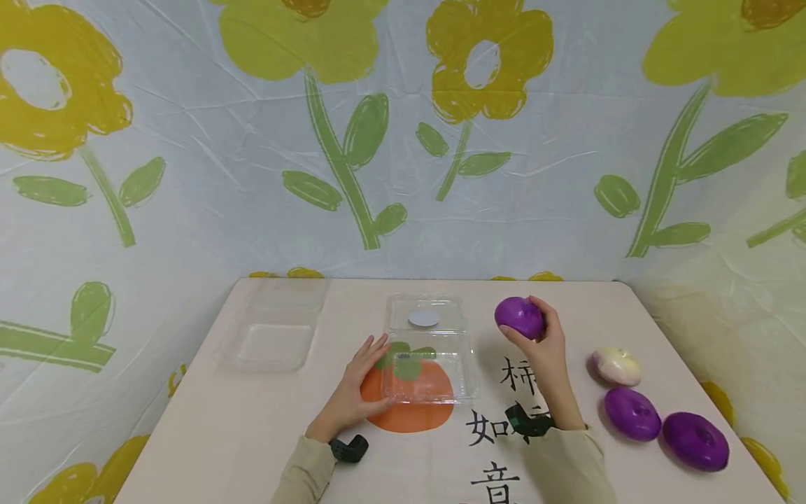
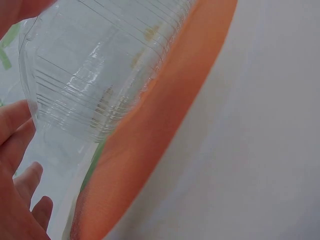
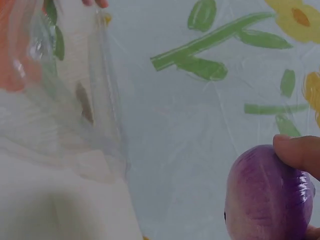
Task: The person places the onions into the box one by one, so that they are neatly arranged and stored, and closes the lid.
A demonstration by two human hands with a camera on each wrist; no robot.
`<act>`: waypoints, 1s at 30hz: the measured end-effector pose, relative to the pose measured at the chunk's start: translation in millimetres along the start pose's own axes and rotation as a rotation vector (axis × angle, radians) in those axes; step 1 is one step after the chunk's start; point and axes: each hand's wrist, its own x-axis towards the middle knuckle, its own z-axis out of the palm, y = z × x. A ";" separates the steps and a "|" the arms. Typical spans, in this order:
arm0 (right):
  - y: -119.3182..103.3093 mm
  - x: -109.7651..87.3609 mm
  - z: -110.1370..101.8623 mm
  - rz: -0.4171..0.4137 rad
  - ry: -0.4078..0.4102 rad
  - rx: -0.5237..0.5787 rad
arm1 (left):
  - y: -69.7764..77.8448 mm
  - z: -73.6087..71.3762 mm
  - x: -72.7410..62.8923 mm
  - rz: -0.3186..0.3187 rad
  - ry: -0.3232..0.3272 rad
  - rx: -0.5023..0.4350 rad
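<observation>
In the middle of the frame, our left hand [image 1: 357,383] rests against the left side of a hinged clear box [image 1: 434,366], fingers spread and thumb apart, near its lower left corner. Right of centre, our right hand [image 1: 548,346] pinches a round purple vegetable [image 1: 516,316] between thumb and fingers, up off the tabletop [image 1: 208,434] and apart from the box. We judge its skin slick, so thumb and fingers do best on opposite sides, with the wrist quiet. The box looks thin and light: a gentle touch should steady it, while a hard squeeze might buckle the plastic.

Black characters [image 1: 519,374] run down the tabletop, lower right of centre; we read 柿, 如 and 音, with another partly hidden behind the right wrist. The box's far half shows a white oval label [image 1: 424,318]; we can make out no words or brand there.
</observation>
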 end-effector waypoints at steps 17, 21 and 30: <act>-11.3 -16.0 69.4 -0.129 -0.217 0.014 | 1.2 -0.4 -0.1 0.013 0.002 -0.008; -10.2 -24.8 85.9 -0.152 -0.252 -0.034 | -1.1 0.3 -0.4 0.016 0.005 -0.004; -0.9 -41.1 116.2 -0.159 -0.324 -0.226 | 22.3 -4.3 4.8 0.040 0.024 -0.028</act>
